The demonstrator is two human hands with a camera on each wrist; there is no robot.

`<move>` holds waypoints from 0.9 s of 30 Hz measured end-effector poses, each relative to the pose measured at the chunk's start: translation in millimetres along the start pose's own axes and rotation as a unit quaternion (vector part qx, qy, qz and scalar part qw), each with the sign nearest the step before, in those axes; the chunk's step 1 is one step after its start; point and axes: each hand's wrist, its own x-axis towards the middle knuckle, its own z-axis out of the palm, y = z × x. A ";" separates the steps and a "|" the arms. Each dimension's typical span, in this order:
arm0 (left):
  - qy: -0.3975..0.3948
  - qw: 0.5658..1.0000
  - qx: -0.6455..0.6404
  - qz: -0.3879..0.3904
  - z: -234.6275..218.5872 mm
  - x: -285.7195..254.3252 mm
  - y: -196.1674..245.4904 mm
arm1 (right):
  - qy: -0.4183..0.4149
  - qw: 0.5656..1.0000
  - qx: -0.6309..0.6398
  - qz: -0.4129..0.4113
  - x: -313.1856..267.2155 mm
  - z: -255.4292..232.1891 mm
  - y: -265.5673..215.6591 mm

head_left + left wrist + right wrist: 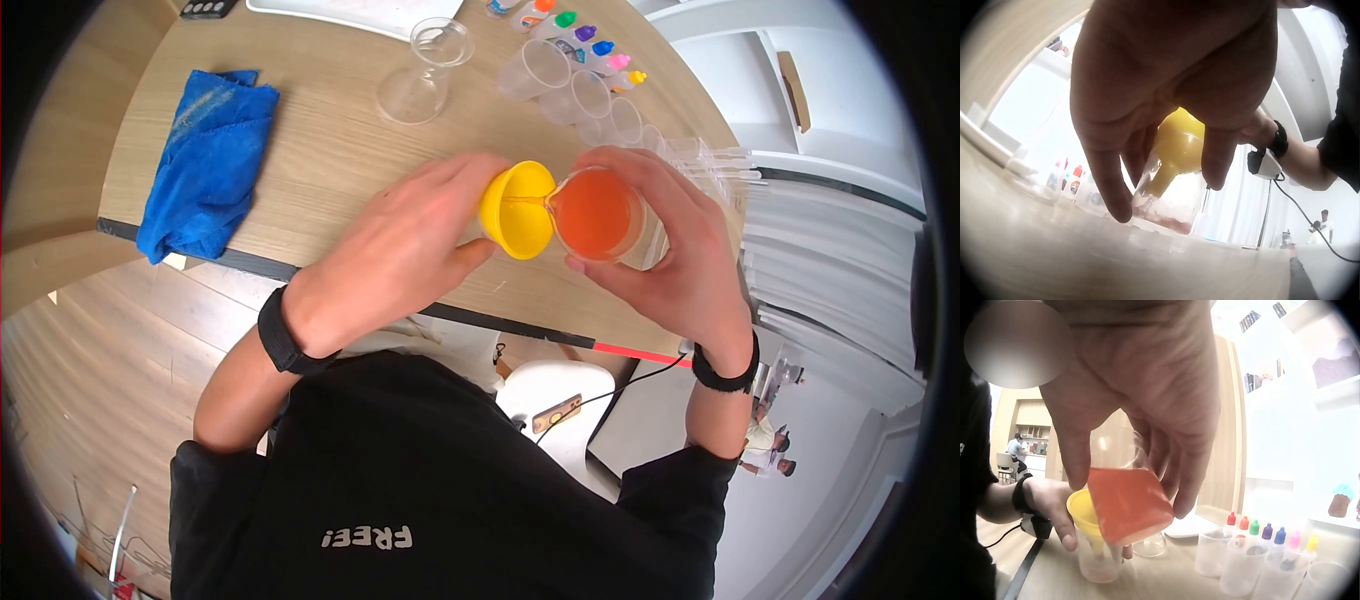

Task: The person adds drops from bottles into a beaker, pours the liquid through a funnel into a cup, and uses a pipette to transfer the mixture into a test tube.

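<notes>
The right hand (680, 230) grips a clear cup of orange-red liquid (597, 214), tilted over a yellow funnel (520, 210). A thin stream runs from the cup's lip into the funnel. The left hand (400, 235) is around the funnel and the clear cup beneath it. In the right wrist view the funnel (1084, 509) sits in the mouth of that upright clear cup (1099, 559), which stands on the table. The left wrist view shows the funnel's spout (1163, 179) inside the cup, with a little reddish liquid (1175, 224) at the bottom.
A blue cloth (210, 165) lies on the table (320, 150) at the left. Behind the hands are a clear hourglass-shaped vessel (412, 95), a white tray (370, 12), several empty plastic cups (545, 65), coloured-cap bottles (590, 50) and a clear rack (715, 165) at the right.
</notes>
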 end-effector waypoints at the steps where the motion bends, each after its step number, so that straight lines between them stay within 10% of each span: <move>1: 0.001 1.000 0.000 0.000 0.4 -0.2 -0.4 | -0.001 1.000 0.002 -0.001 0.0 0.0 0.1; 27: 0.037 0.999 0.000 0.012 3.3 -0.9 0.7 | -0.005 1.000 -0.015 -0.003 1.4 -1.5 -0.9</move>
